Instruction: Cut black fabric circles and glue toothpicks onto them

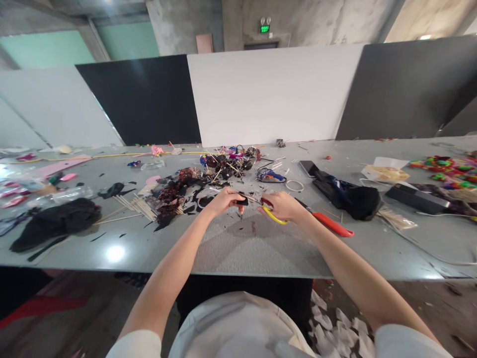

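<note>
Over the middle of the grey table, my left hand (222,201) pinches a small piece of black fabric (242,200). My right hand (281,205) is closed around yellow-handled scissors (274,215). The scissor blades point left and reach the black piece; whether they are closed on it I cannot tell. Under my hands lie small black scraps. Just left of them is a heap of dark patterned fabric (169,196) with black offcuts around it. Behind my hands sits a cluster of dark balls stuck with thin sticks (227,166).
A red-handled tool (333,224) lies beside my right forearm. Farther right are a black bag (346,196) and a dark box (417,198). A blue glue gun (271,175) rests behind my right hand. Wooden sticks (139,206) and black cloth (57,223) lie left. Panels (276,94) stand behind.
</note>
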The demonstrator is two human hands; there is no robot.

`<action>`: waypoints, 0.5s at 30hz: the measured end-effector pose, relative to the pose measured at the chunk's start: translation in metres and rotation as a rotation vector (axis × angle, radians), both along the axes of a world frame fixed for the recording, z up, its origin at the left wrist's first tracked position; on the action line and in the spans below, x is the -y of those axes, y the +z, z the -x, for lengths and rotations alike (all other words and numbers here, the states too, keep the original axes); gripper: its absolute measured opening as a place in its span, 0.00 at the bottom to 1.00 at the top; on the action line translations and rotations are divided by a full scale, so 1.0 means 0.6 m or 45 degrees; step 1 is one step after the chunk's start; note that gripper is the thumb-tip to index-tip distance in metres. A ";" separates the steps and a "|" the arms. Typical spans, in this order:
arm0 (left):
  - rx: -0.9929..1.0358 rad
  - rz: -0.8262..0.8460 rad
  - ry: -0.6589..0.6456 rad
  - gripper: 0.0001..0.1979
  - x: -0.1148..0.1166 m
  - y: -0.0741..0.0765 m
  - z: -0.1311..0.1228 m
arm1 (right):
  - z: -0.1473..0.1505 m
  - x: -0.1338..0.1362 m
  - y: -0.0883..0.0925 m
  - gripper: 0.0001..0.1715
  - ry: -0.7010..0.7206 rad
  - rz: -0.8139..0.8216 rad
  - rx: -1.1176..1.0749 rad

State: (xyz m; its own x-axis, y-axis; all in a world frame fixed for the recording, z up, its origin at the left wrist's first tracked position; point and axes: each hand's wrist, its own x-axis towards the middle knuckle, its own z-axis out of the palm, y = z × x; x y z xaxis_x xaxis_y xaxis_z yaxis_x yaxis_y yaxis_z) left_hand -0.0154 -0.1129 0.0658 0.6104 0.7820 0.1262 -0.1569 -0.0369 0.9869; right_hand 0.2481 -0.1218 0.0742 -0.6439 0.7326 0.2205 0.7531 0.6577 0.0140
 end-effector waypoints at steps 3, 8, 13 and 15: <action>-0.015 0.003 0.008 0.12 0.000 0.000 0.001 | -0.001 0.001 0.001 0.21 0.004 -0.005 0.000; -0.019 0.014 0.015 0.12 -0.001 0.001 0.002 | -0.001 0.003 0.002 0.21 0.016 -0.029 0.003; -0.015 0.005 0.004 0.12 0.000 0.002 0.002 | 0.000 0.003 0.003 0.21 -0.004 -0.040 0.028; -0.014 0.010 0.001 0.11 0.000 0.002 0.002 | 0.000 0.003 0.003 0.22 -0.007 -0.038 0.036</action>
